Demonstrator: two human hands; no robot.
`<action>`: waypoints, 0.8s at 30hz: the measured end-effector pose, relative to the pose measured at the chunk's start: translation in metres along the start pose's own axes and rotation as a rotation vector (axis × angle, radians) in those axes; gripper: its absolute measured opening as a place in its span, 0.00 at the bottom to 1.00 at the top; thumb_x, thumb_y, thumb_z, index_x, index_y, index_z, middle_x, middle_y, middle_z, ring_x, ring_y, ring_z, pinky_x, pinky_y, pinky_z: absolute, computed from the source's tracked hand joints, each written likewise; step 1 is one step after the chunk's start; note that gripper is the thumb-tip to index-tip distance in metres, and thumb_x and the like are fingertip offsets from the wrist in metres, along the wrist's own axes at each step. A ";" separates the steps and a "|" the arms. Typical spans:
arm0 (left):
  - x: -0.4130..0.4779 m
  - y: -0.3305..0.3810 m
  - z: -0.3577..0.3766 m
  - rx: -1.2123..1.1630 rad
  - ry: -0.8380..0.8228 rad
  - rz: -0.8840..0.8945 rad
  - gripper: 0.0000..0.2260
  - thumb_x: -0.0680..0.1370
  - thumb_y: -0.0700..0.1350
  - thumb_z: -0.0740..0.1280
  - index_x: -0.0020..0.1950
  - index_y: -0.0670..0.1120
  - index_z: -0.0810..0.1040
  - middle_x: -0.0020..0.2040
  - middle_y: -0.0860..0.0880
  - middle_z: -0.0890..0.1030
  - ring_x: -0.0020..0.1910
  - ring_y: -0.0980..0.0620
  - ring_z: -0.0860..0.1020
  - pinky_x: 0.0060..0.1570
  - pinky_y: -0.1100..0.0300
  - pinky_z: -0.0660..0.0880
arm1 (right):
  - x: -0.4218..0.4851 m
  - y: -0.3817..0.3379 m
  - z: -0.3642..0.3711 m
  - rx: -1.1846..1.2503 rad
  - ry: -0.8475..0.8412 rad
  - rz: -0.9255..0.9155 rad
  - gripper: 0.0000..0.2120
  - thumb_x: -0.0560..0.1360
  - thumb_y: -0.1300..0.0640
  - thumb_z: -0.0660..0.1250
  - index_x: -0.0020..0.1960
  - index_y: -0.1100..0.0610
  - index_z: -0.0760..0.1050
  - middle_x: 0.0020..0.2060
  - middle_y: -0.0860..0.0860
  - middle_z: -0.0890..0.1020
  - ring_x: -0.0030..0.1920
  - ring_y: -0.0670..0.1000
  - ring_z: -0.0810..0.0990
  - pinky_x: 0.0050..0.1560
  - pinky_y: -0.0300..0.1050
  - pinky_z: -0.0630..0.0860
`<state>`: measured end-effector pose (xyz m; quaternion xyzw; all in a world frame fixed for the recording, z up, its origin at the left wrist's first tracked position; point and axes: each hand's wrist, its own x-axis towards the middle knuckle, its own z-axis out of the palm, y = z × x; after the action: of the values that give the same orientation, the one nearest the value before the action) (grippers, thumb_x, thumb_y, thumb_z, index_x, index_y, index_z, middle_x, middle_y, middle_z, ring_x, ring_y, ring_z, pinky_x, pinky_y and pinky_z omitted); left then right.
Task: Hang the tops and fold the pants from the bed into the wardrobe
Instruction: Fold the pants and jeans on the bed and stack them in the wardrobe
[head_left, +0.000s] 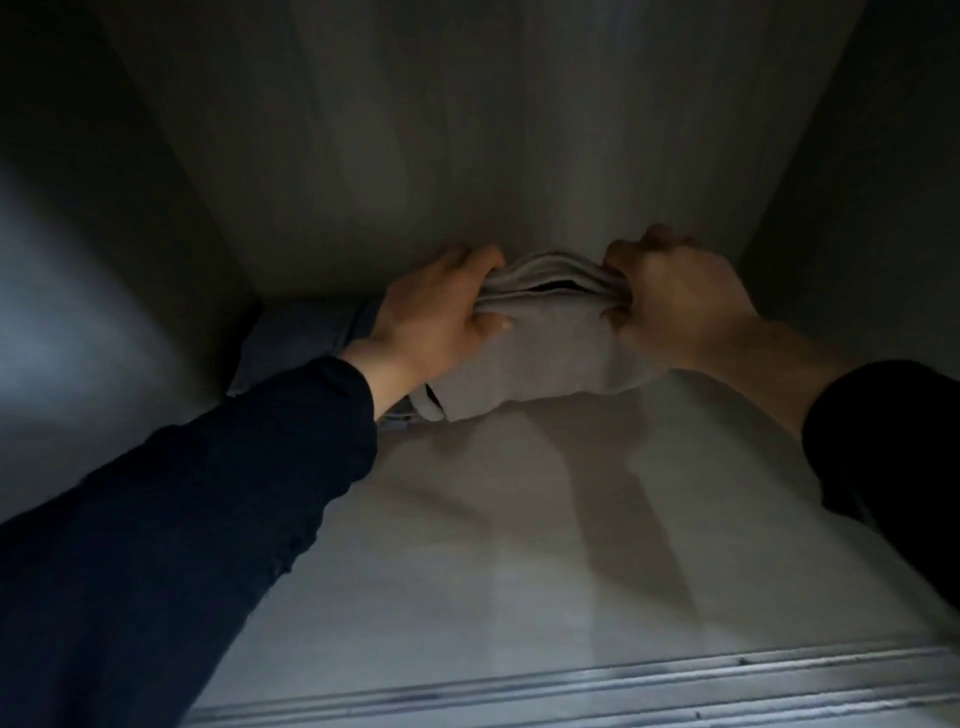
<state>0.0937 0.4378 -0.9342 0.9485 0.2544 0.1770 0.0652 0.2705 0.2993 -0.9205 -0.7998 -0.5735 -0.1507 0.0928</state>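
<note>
Dim wardrobe (519, 130) walls close round a pale shelf floor (519, 519). Left of the pale folded garment (540, 358), a blue folded piece (301, 332) lies by the side wall, partly hidden behind the left hand (431, 312), whose fingers curl round the garment's left end. The garment sits deep on the shelf, near the rear wall. At its right end the right hand (680, 306) grips it, fingertips buried in the folds. Gloom hides what kind of garment it is.

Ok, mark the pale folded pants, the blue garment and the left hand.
pale folded pants (540, 364): head view, top face.
blue garment (301, 338): head view, upper surface.
left hand (431, 317): head view, back of hand.
</note>
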 end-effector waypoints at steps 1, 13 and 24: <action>0.007 -0.001 0.005 0.048 0.064 0.049 0.18 0.76 0.50 0.69 0.63 0.45 0.71 0.59 0.43 0.75 0.57 0.42 0.73 0.49 0.53 0.69 | 0.003 0.003 0.008 -0.008 0.093 -0.024 0.14 0.68 0.59 0.70 0.52 0.62 0.75 0.48 0.63 0.78 0.50 0.65 0.76 0.46 0.52 0.73; -0.063 -0.031 0.145 0.399 -0.031 0.244 0.18 0.66 0.39 0.53 0.48 0.45 0.80 0.41 0.44 0.77 0.39 0.43 0.78 0.46 0.48 0.79 | -0.055 -0.020 0.151 -0.127 -0.319 0.078 0.16 0.78 0.61 0.55 0.64 0.54 0.71 0.57 0.54 0.77 0.51 0.55 0.82 0.45 0.45 0.76; -0.031 -0.036 0.149 0.368 -0.187 0.030 0.22 0.73 0.36 0.68 0.67 0.48 0.74 0.62 0.45 0.76 0.66 0.41 0.70 0.69 0.40 0.62 | -0.047 -0.009 0.169 0.251 -0.537 0.192 0.36 0.77 0.52 0.63 0.79 0.57 0.50 0.77 0.54 0.56 0.70 0.59 0.68 0.64 0.50 0.71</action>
<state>0.1070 0.4480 -1.0902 0.9604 0.2612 0.0396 -0.0882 0.2711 0.3144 -1.0955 -0.8439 -0.5135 0.1475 0.0496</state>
